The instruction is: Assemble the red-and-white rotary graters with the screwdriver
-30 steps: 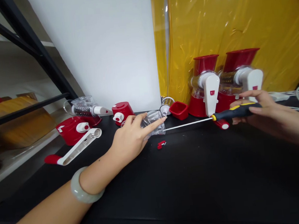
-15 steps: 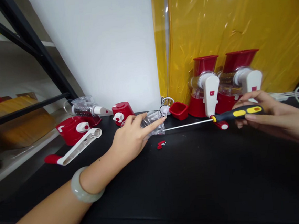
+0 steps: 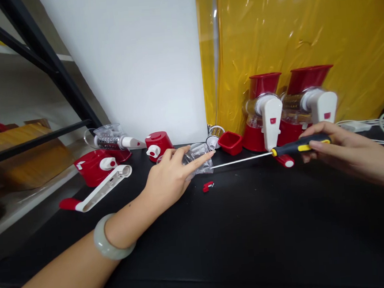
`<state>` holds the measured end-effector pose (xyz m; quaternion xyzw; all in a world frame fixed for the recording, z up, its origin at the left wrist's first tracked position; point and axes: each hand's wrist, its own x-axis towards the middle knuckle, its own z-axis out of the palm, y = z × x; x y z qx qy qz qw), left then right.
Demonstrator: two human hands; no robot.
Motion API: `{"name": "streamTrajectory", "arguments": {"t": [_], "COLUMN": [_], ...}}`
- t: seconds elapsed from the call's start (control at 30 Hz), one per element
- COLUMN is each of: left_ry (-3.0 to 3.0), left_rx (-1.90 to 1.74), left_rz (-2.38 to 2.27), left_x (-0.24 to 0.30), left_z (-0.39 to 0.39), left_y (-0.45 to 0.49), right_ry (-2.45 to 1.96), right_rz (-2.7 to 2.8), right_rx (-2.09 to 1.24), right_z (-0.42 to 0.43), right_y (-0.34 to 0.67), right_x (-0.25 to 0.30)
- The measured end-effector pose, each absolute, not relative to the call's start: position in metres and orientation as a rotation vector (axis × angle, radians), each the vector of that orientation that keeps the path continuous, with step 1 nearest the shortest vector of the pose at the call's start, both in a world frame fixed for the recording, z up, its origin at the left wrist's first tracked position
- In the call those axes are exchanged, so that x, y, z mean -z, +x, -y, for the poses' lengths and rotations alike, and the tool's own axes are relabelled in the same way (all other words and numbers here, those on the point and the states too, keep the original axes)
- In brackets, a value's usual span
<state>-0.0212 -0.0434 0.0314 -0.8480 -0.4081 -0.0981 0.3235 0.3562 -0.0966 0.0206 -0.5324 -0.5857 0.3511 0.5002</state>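
Observation:
My left hand (image 3: 170, 179) grips a clear plastic housing (image 3: 198, 159) lying on the black table (image 3: 252, 237), fingers wrapped round it. My right hand (image 3: 332, 148) holds the black and yellow handle of a long screwdriver (image 3: 272, 153), level above the table. Its metal shaft points left, with the tip at the open end of the clear housing. A small red clip (image 3: 208, 186) lies on the table just below the housing.
Two assembled red and white rotary graters (image 3: 265, 111) (image 3: 311, 103) stand at the back against yellow sheeting. A red cup (image 3: 230, 142), a metal drum (image 3: 214, 135), a red base (image 3: 157, 144), a white crank handle (image 3: 99, 193) and other grater parts lie at the left. White cables (image 3: 383, 129) run at the right.
My right hand has turned the screwdriver handle a little, so the yellow stripe shows differently. The left hand and the clear housing have stayed in place.

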Motion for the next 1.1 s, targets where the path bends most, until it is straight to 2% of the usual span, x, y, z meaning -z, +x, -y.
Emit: {"name": "streamTrajectory", "arguments": {"t": [0.1,0.3,0.53,0.73,0.97,1.1], "left_ry": [-2.225,-2.237,-2.248,-2.241,-2.245,-2.249], "left_rx": [0.26,0.273,0.288,0.297,0.286,0.28], "left_rz": [1.064,1.063,1.043,1.032,1.019,1.032], "left_x": [-0.0313,-0.0317,-0.0321,-0.0316,-0.0322,-0.0317], "left_z": [0.0426,0.0431,0.0436,0.043,0.0424,0.0426], "left_y": [-0.0214,-0.021,-0.0216,-0.022,-0.0226,-0.0223], "right_ry": [-1.344,-1.123,-1.358,-1.152,-1.409,-1.253], "right_rz": [1.456,1.285,1.405,1.297,1.427,1.201], "right_rx": [-0.821,-0.956,-0.843,-0.924,-0.79,-0.921], "right_z": [0.0912,0.0934,0.0927,0.0934,0.094,0.093], "right_y": [0.3561,0.3526,0.3536,0.3528,0.3525,0.3515], "right_x": [-0.0163,-0.019,-0.0179,-0.0204,-0.02,-0.0189]}}
